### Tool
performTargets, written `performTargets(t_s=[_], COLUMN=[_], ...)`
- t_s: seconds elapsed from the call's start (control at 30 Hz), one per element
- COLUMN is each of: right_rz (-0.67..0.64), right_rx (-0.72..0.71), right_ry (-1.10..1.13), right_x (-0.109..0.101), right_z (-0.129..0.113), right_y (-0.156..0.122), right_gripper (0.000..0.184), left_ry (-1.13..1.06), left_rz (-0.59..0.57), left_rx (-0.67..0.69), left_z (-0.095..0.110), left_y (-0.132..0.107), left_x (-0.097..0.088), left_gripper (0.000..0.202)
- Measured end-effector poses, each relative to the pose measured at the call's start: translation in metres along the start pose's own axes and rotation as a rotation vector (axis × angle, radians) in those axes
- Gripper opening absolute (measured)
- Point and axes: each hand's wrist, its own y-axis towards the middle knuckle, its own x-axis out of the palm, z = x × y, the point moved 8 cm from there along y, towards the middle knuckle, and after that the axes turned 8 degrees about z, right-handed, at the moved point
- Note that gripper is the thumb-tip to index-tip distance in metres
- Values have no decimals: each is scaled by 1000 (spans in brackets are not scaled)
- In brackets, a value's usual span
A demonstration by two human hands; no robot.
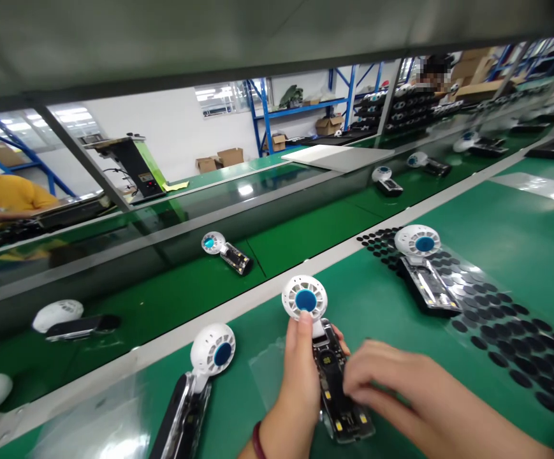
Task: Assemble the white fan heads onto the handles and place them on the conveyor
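Observation:
My left hand [300,373] is wrapped round a small handheld fan [346,417], its thumb on the edge of the white vented head with a blue centre disc. The fan's black body, with small yellow squares, points toward me. Over that body my right hand [396,379] is closed, fingertips bent in at its right side; whatever they may hold is hidden. To the right, another fan [417,242] lies on a clear sheet of round black stickers [506,328]. A third fan [213,349] rests at the lower left.
Beyond the bench edge runs a green conveyor belt [286,248] carrying several more fans, one [229,252] just ahead. Clear plastic film [95,421] lies at lower left. A grey shelf [257,38] hangs overhead. A person in a yellow top [11,194] sits across the line.

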Motion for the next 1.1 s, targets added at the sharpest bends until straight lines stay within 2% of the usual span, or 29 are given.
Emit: performTargets(t_s=[0.1, 0.2, 0.3, 0.47, 0.7, 0.87, 1.03, 1.1], right_rz=[65, 73, 42, -31, 25, 38, 88, 105], right_rx=[81, 111, 150, 137, 109, 37, -151, -183], right_ry=[-27, -53, -82, -140, -112, -172, -196, -163], right_x=[-13, -11, -8, -4, 1, 1, 0, -1], right_z=[12, 17, 19, 17, 22, 18, 9, 9], right_y=[25, 35, 36, 34, 34, 33, 28, 27], right_gripper=[24, 23, 24, 23, 24, 23, 24, 24], left_ry=[34, 97, 155, 201, 221, 234, 191, 184], left_rz=[70, 125, 139, 143, 92, 93, 90, 85], left_rx=[117, 165, 164, 182, 174, 162, 196, 195], left_z=[7, 8, 7, 13, 20, 21, 21, 20], left_y=[2, 5, 6, 2, -3, -4, -2, -2], left_x=[-5, -10, -12, -12, -8, -7, -6, -5], left_gripper=[41, 41, 44, 47, 48, 46, 45, 46])
